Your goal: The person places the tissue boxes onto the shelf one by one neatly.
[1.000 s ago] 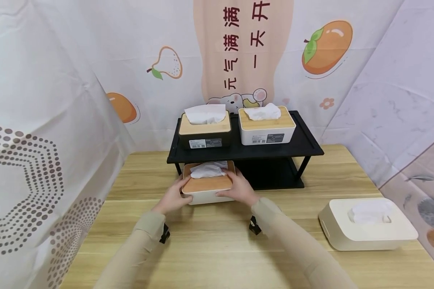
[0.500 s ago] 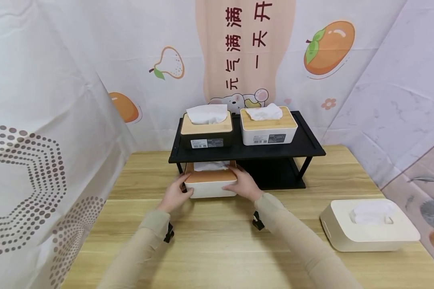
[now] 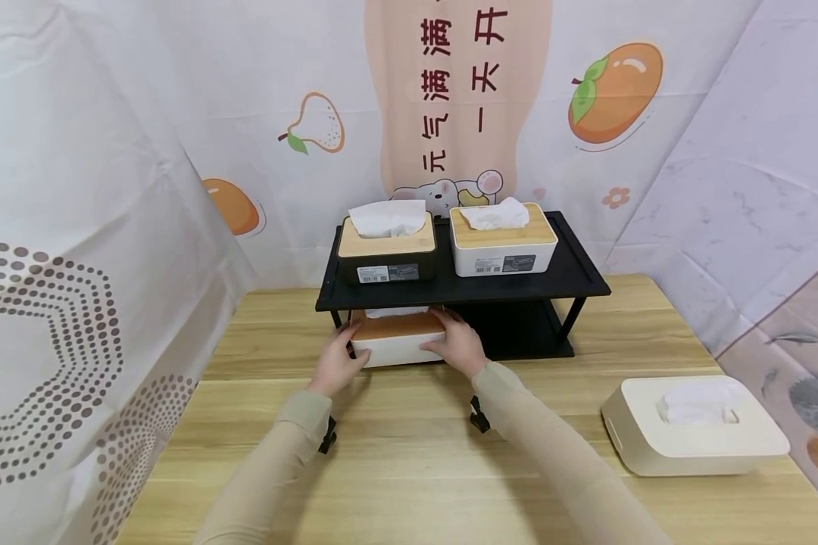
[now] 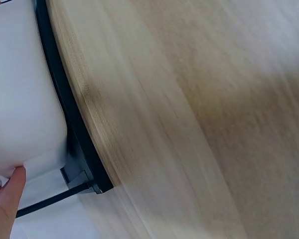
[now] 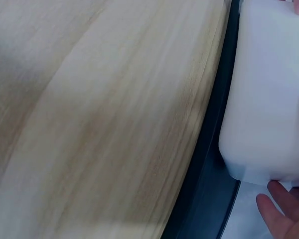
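A white tissue box (image 3: 398, 350) with a wooden lid sits on the left of the lower tier of a black two-tier rack (image 3: 443, 291). Its back part and most of its tissue are hidden under the upper tier. My left hand (image 3: 337, 363) grips the box's left end, thumb at the front. At the opposite end my right hand (image 3: 460, 346) holds it the same way. Both wrist views show the white front of the box (image 4: 22, 94) close up, inside the rack's black edge (image 5: 204, 154).
On the upper tier stand a dark tissue box (image 3: 443, 274) at left and a white one with a bamboo lid (image 3: 501, 253) at right. A cream tissue box (image 3: 705, 439) rests on the wooden table (image 3: 409, 484) at the right. A printed cloth (image 3: 245, 98) hangs behind.
Both hands have pushed the tissue box back and deeper under the upper tier. More of its lid and tissue is now covered. The other boxes have stayed put.
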The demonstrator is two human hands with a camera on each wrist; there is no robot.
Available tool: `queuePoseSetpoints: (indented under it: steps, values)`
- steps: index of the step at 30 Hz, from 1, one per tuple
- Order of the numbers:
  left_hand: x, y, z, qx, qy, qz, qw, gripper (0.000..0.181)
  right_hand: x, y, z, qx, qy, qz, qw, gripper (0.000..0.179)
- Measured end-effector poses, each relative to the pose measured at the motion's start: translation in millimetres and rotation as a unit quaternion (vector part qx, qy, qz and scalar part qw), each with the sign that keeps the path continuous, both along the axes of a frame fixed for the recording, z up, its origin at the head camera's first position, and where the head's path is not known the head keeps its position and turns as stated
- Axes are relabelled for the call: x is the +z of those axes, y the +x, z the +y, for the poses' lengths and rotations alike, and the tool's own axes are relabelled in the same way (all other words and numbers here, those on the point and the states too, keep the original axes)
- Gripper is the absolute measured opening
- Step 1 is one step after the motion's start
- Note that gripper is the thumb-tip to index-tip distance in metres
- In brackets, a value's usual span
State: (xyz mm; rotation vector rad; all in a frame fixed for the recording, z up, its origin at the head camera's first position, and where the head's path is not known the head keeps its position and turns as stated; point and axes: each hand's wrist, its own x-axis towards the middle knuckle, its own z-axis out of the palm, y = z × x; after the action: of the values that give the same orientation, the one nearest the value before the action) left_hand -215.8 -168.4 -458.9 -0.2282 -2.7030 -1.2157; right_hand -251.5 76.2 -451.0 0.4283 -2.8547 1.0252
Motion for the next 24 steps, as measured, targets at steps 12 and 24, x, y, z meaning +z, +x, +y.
queuePoseSetpoints:
  steps: [12, 24]
  values:
    - [3.9, -3.3, 8.8, 0.048, -0.053, 0.02, 0.9973, 0.052, -1.0, -3.0, -9, -0.028, 0.021, -0.002, 0.9994, 0.065]
    - [9.5, 15.4, 4.3, 0.011, -0.118, 0.094, 0.9885, 0.048, 13.0, 23.0, 1, 0.017, 0.082, 0.043, 0.9956, 0.066]
